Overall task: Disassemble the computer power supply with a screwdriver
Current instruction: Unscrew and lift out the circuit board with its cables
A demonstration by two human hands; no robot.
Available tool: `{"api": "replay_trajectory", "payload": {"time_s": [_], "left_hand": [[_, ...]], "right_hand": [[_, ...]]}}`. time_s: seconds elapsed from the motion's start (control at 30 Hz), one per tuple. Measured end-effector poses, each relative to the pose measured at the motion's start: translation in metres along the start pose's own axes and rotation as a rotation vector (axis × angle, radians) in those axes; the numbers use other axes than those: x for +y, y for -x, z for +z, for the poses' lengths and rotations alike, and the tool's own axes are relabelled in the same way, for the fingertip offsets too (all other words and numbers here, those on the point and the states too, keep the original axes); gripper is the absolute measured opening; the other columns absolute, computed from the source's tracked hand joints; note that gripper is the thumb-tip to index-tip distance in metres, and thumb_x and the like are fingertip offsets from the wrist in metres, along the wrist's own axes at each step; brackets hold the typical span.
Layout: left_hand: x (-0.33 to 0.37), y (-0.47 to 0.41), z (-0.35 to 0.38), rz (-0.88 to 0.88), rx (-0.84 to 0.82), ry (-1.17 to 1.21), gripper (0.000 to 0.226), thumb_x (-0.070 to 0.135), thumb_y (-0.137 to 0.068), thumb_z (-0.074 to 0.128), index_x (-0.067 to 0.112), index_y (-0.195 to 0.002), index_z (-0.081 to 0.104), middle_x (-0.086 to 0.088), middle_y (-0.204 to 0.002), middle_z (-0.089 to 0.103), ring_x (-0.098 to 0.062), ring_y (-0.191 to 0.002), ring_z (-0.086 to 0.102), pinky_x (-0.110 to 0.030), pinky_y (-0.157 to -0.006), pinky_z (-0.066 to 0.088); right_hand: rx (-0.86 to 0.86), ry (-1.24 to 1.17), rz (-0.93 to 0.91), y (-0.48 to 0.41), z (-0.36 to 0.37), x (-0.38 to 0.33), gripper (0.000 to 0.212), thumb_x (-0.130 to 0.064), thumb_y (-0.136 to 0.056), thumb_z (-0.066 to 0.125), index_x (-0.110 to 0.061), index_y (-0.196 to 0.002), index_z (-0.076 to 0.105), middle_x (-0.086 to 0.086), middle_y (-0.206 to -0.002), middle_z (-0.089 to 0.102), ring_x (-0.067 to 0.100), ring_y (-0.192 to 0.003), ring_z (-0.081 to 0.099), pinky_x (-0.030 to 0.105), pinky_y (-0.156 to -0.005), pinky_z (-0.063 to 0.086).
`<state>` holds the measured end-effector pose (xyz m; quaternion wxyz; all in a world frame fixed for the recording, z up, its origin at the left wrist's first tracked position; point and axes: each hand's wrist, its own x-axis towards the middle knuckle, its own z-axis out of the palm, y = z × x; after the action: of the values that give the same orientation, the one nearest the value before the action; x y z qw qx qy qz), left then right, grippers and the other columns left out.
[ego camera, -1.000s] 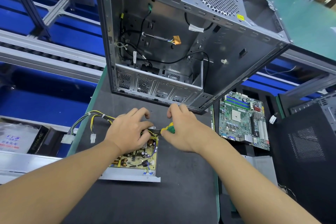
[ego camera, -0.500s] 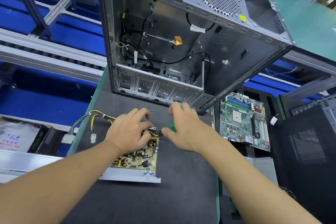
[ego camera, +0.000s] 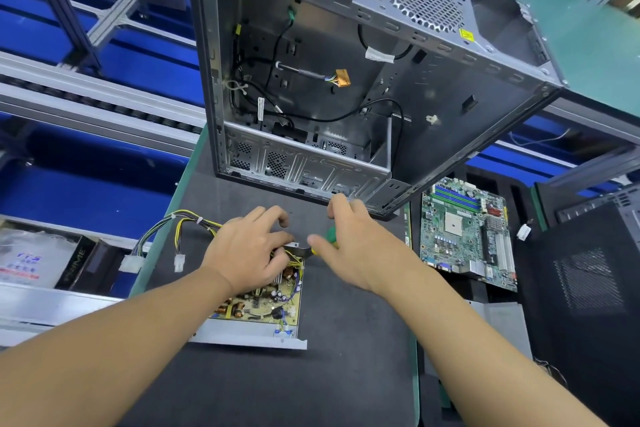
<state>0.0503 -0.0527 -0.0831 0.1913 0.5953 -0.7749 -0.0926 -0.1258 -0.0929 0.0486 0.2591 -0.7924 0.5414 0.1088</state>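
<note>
hands: left hand [ego camera: 247,253] curls over the far end of the power supply [ego camera: 242,335], holding it; right hand [ego camera: 356,246] pinches the screwdriver [ego camera: 331,238].
axis: supply runs near-to-far, directly under the left hand; screwdriver points left toward its far-right corner.
tray: supply's metal base holds the circuit board [ego camera: 258,303].
computer case [ego camera: 346,156]: far, open, only loose cables [ego camera: 342,78] inside.

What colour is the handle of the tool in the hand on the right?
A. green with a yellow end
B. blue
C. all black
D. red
A: the screwdriver handle showing inside the right hand is green, with yellow at the shaft end.
</note>
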Motion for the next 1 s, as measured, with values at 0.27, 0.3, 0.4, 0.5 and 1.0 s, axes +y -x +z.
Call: {"api": "replay_trajectory", "payload": {"time_s": [0.27,0.3,0.4,0.5,1.0], "left_hand": [[0.0,0.0,0.0,0.003,-0.002,0.001,0.035,0.032,-0.082,0.044,0.026,-0.091,0.078,0.004,-0.104,0.057,-0.018,-0.083,0.055,-0.029,-0.053,0.042],[0.0,0.0,0.0,0.005,-0.003,0.001,0.035,0.032,-0.082,0.044,0.027,-0.091,0.078,0.004,-0.104,0.057,-0.018,-0.082,0.055,-0.029,-0.053,0.041],[-0.002,0.0,0.001,0.003,-0.007,0.0,0.035,0.031,-0.083,0.044,0.027,-0.091,0.078,0.005,-0.104,0.057,-0.018,-0.082,0.054,-0.028,-0.053,0.04],[-0.003,0.0,0.003,0.001,-0.006,-0.01,0.035,0.032,-0.083,0.044,0.028,-0.091,0.078,0.006,-0.105,0.056,-0.017,-0.082,0.053,-0.027,-0.053,0.039],[0.007,-0.005,0.009,-0.066,0.009,-0.028,0.045,0.037,-0.084,0.031,0.033,-0.083,0.076,0.015,-0.079,0.062,-0.014,-0.075,0.061,-0.023,-0.052,0.035]], "right_hand": [[0.108,-0.007,-0.046,0.004,-0.007,0.008,0.017,-0.03,-0.1,0.048,-0.018,-0.097,0.036,-0.002,-0.091,0.047,0.019,-0.074,0.044,0.035,-0.062,0.034],[0.115,-0.001,-0.047,0.006,-0.009,0.009,0.018,-0.03,-0.099,0.048,-0.018,-0.097,0.036,-0.002,-0.089,0.046,0.017,-0.071,0.043,0.034,-0.06,0.033],[0.113,0.004,-0.039,0.012,-0.018,0.014,0.018,-0.031,-0.098,0.05,-0.018,-0.096,0.038,-0.004,-0.084,0.046,0.012,-0.065,0.041,0.031,-0.054,0.031],[0.112,0.004,0.037,0.017,-0.031,0.026,0.02,-0.032,-0.093,0.056,-0.02,-0.094,0.04,-0.003,-0.078,0.047,0.014,-0.059,0.042,0.031,-0.051,0.031],[0.194,-0.136,0.554,0.07,-0.049,0.144,0.014,-0.03,-0.087,0.055,-0.019,-0.09,0.046,0.005,-0.067,0.062,0.018,-0.034,0.056,0.032,-0.057,0.054]]}}
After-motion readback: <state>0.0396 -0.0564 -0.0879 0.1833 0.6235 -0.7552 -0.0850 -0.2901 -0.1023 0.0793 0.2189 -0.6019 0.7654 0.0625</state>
